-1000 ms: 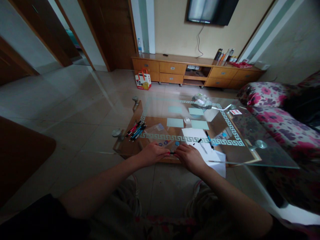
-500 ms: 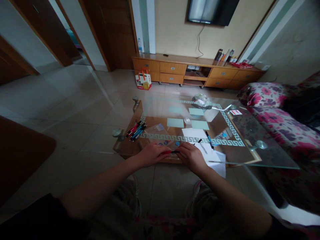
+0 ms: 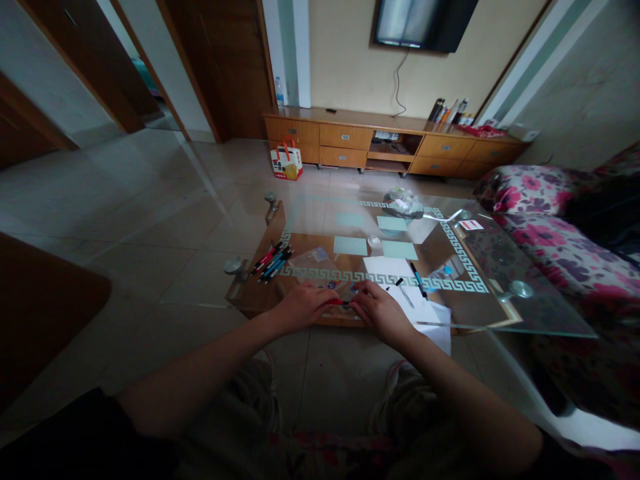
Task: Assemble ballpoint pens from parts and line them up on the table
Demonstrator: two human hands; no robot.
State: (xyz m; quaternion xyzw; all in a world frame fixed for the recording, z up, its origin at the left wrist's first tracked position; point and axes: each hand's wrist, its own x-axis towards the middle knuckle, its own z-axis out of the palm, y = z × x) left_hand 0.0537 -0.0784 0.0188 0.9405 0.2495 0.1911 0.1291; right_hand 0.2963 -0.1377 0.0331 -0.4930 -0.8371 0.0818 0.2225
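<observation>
A red pen with a black end (image 3: pixel 337 302) lies level between my two hands, just above the near edge of the glass table (image 3: pixel 540 300). My left hand (image 3: pixel 303 305) is closed on its red part. The fingers of my right hand (image 3: pixel 381 313) pinch the black end, and they hide its tip. Left of my hands, a bundle of red, black and blue pens (image 3: pixel 273 261) rests on the glass. White paper sheets (image 3: pixel 423 307) spread out beside my right hand. On them are a blue-and-black pen (image 3: pixel 419 279) and a small black piece (image 3: pixel 399 282).
A clear plastic sleeve (image 3: pixel 314 260) lies behind my left hand. Farther back sit a plastic bag (image 3: pixel 403 203) and a red-and-white card (image 3: pixel 471 225). The flowered sofa (image 3: pixel 560 253) borders the table's right side. A wooden cabinet (image 3: pixel 345 137) stands along the wall.
My hands have drawn slightly closer together along the red pen. Less of its length shows between them. The things on the table have stayed put.
</observation>
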